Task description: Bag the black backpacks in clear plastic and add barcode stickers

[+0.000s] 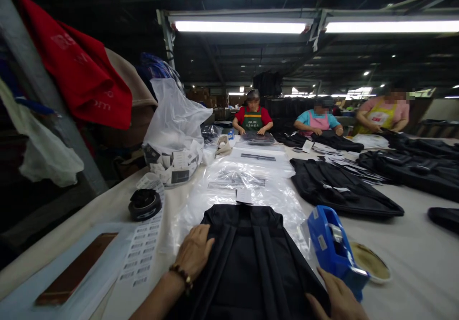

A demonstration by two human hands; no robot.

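Observation:
A black backpack (247, 262) lies in front of me with its shoulder straps facing up, and its lower end runs out of view. A small white tag (244, 196) sticks out at its top. My left hand (195, 250), with a beaded bracelet on the wrist, grips the bag's upper left edge. Lower down on the right side, my right hand (339, 296) holds the other edge, thumb on the fabric; part of this hand is cut off by the frame. Clear plastic bags (229, 176) lie flat under and beyond the backpack.
A blue tape dispenser (332, 248) stands close to my right hand, beside a round lid (371, 262). On the left are a black tape roll (145, 204), barcode label sheets (141, 253) and a plastic sack of tags (174, 162). More black bags (340, 188) lie right. Three people work across the table.

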